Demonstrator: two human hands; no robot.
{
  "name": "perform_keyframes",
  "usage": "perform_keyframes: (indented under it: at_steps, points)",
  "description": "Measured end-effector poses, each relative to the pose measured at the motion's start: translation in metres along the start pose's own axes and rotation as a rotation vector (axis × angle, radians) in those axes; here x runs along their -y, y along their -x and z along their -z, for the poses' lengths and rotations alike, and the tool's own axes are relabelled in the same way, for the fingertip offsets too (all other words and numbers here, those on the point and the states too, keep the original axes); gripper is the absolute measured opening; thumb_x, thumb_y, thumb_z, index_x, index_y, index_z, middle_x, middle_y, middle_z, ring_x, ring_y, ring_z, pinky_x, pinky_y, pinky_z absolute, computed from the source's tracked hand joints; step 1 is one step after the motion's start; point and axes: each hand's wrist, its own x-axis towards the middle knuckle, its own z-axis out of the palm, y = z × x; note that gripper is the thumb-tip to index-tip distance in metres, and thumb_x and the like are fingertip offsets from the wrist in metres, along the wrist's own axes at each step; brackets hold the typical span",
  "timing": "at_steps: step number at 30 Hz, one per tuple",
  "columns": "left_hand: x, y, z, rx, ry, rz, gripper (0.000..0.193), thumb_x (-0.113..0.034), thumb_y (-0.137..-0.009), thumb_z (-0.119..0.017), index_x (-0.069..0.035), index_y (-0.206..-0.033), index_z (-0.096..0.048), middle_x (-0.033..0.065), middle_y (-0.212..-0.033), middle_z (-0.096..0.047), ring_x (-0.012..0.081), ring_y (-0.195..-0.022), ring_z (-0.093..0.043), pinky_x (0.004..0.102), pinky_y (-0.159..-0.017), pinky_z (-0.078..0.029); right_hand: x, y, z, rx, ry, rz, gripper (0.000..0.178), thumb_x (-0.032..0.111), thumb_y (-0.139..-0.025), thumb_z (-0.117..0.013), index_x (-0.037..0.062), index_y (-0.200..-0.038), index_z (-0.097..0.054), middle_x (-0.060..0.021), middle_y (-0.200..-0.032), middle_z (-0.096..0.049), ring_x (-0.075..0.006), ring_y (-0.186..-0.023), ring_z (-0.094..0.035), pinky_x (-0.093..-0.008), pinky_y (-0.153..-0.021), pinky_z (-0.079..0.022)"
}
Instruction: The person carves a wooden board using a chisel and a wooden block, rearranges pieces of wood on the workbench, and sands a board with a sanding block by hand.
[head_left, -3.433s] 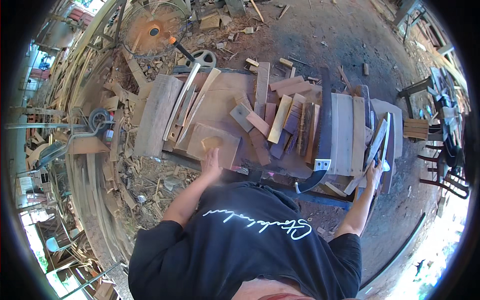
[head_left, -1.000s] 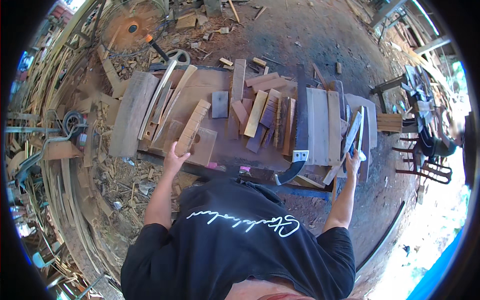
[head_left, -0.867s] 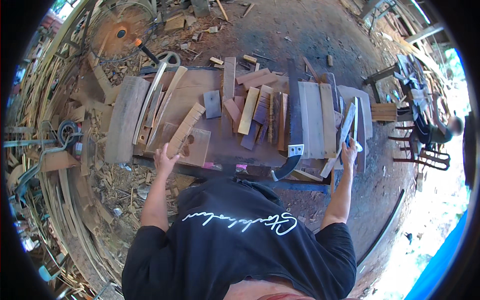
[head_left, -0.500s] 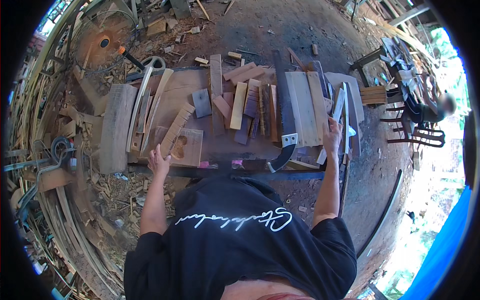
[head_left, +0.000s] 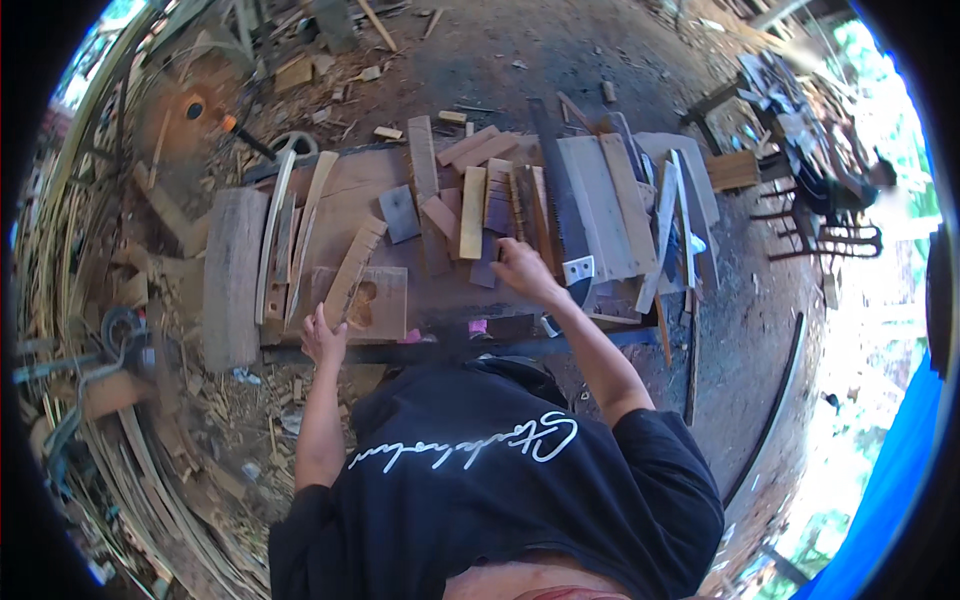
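Note:
My left hand (head_left: 324, 338) is closed on the near end of a notched wooden strip (head_left: 358, 268), which slants up and away over a flat board with a carved hollow (head_left: 390, 300). My right hand (head_left: 530, 273) hovers at the middle of the bench, fingers bent and apart, at the near ends of several blocks. Closest to it are a dark purplish block (head_left: 484, 268), a notched reddish-brown block (head_left: 499, 200) and a thin notched strip (head_left: 519, 205). Left of these lies a yellow block (head_left: 473, 212). My right forearm partly covers the handle of a handsaw (head_left: 552, 190).
Wide boards (head_left: 597, 210) and pale strips (head_left: 658, 235) lie at the bench's right. A thick plank (head_left: 236, 270) and curved strips (head_left: 312, 230) lie at its left. Offcuts and shavings cover the ground. Beyond, at the far right, a person (head_left: 845, 185) is beside a wooden chair (head_left: 825, 235).
My right hand has moved left from the pale strips at the right to the blocks in the middle. My left hand keeps hold of the notched strip. The view has shifted slightly.

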Motion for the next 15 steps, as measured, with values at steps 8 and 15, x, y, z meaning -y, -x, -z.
perform_keyframes:
  at_steps: [8,15]
  points:
    - [0.007,-0.001,0.004,0.036,0.009,-0.069,0.078,-0.026,-0.078,-0.076,-0.027,-0.145,-0.035,0.0073,-0.139,-0.041,0.0336,-0.129,-0.04,0.058,-0.098,-0.037,0.022,-0.044,-0.075,-0.19,0.142,-0.23,0.072,0.029,-0.08,-0.069,0.0106,-0.14,-0.034,-0.0257,-0.119,-0.048,-0.0447,-0.1,-0.059,-0.05,-0.082,-0.053]
    - [0.018,-0.005,0.005,0.06,-0.019,-0.122,0.079,-0.023,-0.079,-0.075,-0.024,-0.146,-0.033,0.0083,-0.14,-0.039,0.036,-0.129,-0.04,0.0576,-0.099,-0.037,0.027,-0.044,-0.125,-0.16,0.086,-0.108,0.054,0.014,-0.078,-0.063,0.0072,-0.127,-0.044,-0.0236,-0.113,-0.048,-0.044,-0.102,-0.056,-0.0501,-0.082,-0.053]
